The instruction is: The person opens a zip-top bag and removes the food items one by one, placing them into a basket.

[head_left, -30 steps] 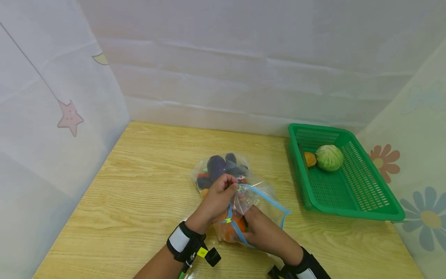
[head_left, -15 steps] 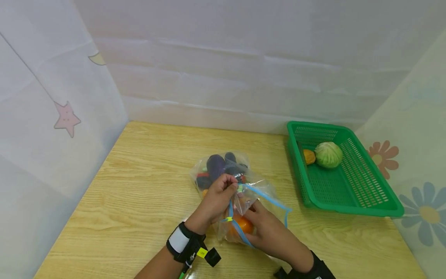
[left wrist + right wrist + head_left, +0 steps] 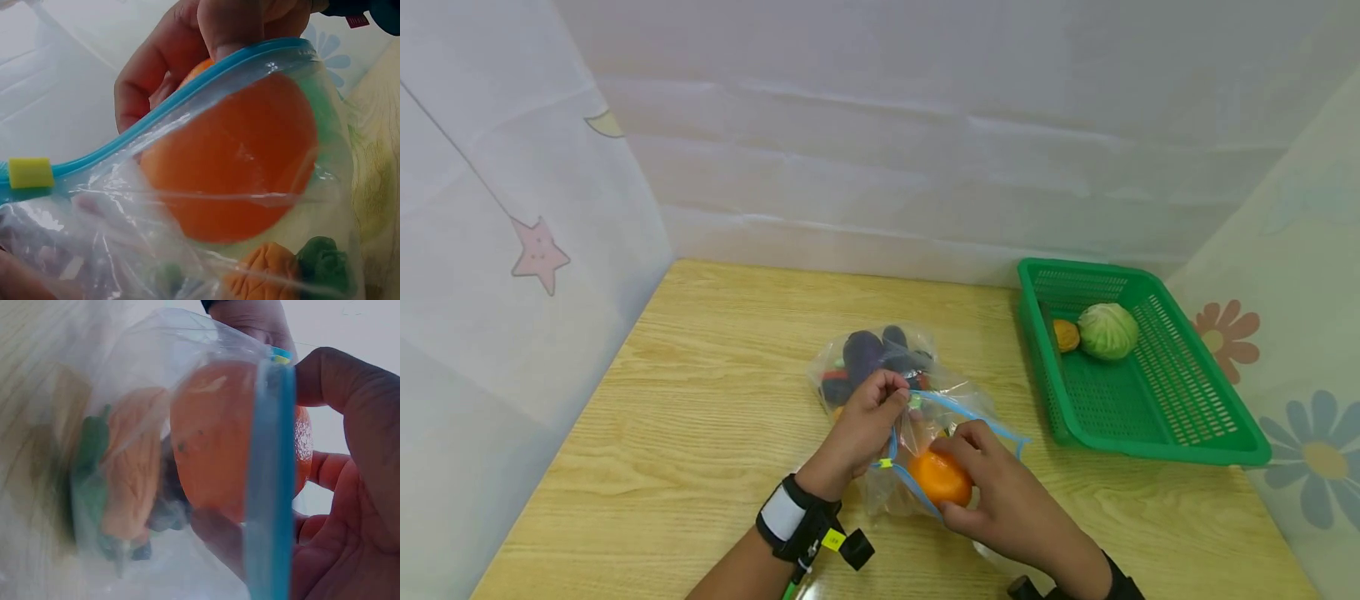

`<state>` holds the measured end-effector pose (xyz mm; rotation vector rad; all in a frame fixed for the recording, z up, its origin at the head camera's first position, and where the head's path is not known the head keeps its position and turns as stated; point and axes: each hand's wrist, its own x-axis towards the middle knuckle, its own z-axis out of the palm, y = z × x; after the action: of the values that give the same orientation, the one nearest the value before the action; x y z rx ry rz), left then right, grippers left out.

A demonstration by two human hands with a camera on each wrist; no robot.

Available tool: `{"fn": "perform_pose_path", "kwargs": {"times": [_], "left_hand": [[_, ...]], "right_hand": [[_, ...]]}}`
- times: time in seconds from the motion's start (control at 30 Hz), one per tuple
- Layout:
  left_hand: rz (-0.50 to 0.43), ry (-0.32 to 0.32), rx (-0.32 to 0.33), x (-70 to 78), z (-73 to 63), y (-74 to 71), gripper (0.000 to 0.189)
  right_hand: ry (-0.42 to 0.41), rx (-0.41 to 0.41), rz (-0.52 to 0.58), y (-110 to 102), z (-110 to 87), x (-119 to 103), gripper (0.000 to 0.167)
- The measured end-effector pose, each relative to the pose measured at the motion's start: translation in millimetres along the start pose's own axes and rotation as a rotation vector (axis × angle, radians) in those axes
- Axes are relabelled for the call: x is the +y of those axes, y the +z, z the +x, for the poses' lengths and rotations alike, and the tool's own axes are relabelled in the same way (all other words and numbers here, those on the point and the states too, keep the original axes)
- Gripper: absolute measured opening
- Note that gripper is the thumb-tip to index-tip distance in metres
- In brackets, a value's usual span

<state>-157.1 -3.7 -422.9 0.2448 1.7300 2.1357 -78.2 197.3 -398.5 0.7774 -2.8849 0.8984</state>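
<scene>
A clear zip bag [image 3: 955,406] with a blue zip edge and yellow slider [image 3: 30,172] lies on the table, its mouth toward me. My left hand [image 3: 863,429] pinches the blue edge of the mouth. At the opening my right hand [image 3: 1011,496] grips a smooth, round orange [image 3: 942,479] by thumb and fingers. In the right wrist view, the blue edge crosses the orange [image 3: 215,437], most of it behind the plastic. Deeper in the bag are an eggplant [image 3: 862,354], a ribbed orange piece [image 3: 265,272] and a dark green piece [image 3: 322,262].
A green plastic basket [image 3: 1157,454] stands on the right of the wooden table [image 3: 700,375]. Inside it are a pale green cabbage [image 3: 1107,331] and a small yellow-orange piece [image 3: 1065,336]. White cloth walls [image 3: 850,150] surround the table's back and sides.
My right hand has drawn back from inside the bag, toward the right, bringing the orange up to the mouth. The left hand keeps its pinch on the edge.
</scene>
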Motion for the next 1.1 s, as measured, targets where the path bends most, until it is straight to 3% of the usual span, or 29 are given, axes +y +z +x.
{"fn": "perform_pose_path", "kwargs": {"times": [0.47,0.63,0.77,0.93,1.1], "left_hand": [[0.072,0.020,0.028,1.2,0.4,-3.6,0.015],[0.101,0.036,0.037,-0.1,0.6,-3.1,0.015],[0.132,0.051,0.044,-1.1,1.0,-2.5,0.014],[0.154,0.065,0.051,-1.5,1.3,-3.1,0.014],[0.157,0.062,0.042,-0.3,1.2,-4.5,0.015]], "right_hand": [[-0.050,0.149,0.029,-22.6,-10.6,-1.2,0.063],[-0.056,0.291,0.036,-40.6,-14.3,5.7,0.065],[-0.036,0.433,-0.030,-60.2,-14.0,22.8,0.059],[0.065,0.506,-0.141,-88.9,-16.3,53.8,0.054],[0.285,0.389,-0.156,-115.9,-24.3,88.9,0.050]]}}
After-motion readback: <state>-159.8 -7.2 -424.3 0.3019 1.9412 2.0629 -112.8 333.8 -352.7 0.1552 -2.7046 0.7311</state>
